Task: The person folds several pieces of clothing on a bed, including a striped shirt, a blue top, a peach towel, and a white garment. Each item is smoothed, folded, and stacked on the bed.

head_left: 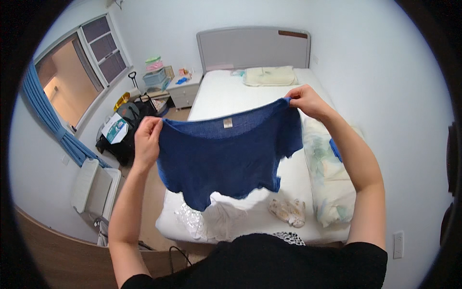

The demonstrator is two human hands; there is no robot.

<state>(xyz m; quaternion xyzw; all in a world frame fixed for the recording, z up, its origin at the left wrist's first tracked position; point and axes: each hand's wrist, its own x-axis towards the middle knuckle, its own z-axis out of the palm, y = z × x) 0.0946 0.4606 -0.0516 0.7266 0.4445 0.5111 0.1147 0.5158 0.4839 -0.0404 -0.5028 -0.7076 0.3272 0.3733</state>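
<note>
A blue short-sleeved top (223, 162) hangs spread in the air above the bed, stretched between my two hands. My left hand (148, 139) pinches its upper left edge. Its upper right edge is held between the fingertips of my right hand (306, 101), which is higher than the left. A small white label (227, 123) shows inside the wide neckline. The top's lower edge falls unevenly. Below it, a rumpled white cloth (223, 218) and a clear plastic bag (190, 218) lie on the white mattress (216, 94).
A patterned cloth bundle (288, 212) lies near the bed's foot. A folded floral quilt (328, 180) runs along the right side, with a blue cloth (335, 150) on it. A pillow (270, 76) rests by the headboard (254, 48). Bags (126, 119) and a nightstand (185, 92) stand left.
</note>
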